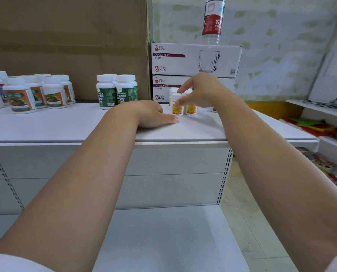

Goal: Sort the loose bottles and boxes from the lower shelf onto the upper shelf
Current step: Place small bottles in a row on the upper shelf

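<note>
On the white upper shelf (65, 130) stand small yellow-labelled bottles (190, 109) with white caps, near the back right. My right hand (201, 91) is over them, fingers curled around the cap of the front yellow bottle (177, 107). My left hand (154, 114) lies flat on the shelf just left of that bottle, palm down, holding nothing. Green-labelled bottles (115, 92) stand in a group at the middle. Orange-labelled bottles (38, 93) cluster at the left. The lower shelf (163, 232) shows no loose items in view.
Two stacked white glass-mug boxes (195, 59) stand behind the yellow bottles, with a water bottle (212, 20) on top. A large cardboard box (65, 36) fills the back left. Another shelf unit (328, 114) with red goods stands at the right.
</note>
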{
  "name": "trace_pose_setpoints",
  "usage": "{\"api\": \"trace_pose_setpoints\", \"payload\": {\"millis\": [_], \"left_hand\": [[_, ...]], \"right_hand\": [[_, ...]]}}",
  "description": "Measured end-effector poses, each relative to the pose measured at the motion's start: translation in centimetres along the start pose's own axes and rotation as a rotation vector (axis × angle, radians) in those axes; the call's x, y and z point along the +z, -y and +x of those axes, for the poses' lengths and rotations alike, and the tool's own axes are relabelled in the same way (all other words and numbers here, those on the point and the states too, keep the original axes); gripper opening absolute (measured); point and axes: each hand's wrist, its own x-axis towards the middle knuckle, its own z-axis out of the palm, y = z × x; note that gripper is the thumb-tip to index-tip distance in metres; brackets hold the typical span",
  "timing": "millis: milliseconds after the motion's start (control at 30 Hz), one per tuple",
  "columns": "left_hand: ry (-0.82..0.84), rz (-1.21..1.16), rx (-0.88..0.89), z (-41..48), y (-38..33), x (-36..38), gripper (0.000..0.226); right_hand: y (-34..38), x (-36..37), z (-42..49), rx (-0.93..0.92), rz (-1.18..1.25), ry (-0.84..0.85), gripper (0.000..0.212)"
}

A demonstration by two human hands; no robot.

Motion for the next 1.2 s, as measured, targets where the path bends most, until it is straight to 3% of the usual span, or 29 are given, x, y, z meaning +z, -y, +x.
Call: {"api": "trace_pose_setpoints", "payload": {"millis": [267, 400, 500, 800, 1200], "left_hand": [[-0.022, -0.021, 0.003, 0.1, 0.4, 0.2, 0.074], [-0.023, -0.038, 0.02, -0.1, 0.5, 0.1, 0.071], [-0.038, -0.037, 0.006, -0.6, 0.2, -0.3, 0.071], [-0.068, 0.01, 0.024, -2.4, -0.4, 0.4, 0.062], [-0.108, -0.014, 0.005, -2.7, -0.5, 0.0, 0.058]], "right_hand": [[-0.2, 0.1, -0.2, 0.008, 0.071, -0.032, 0.049], [-0.4, -1.4, -1.9, -0.025, 0.092, -0.094, 0.034], [-1.0, -1.7, -4.2, -0.018, 0.05, -0.041, 0.024], [-2.8, 0.2, -7.7, 0.113, -0.022, 0.077, 0.036], [-3.7, -1.4, -7.9, 0.024, -0.017, 0.195, 0.037]]}}
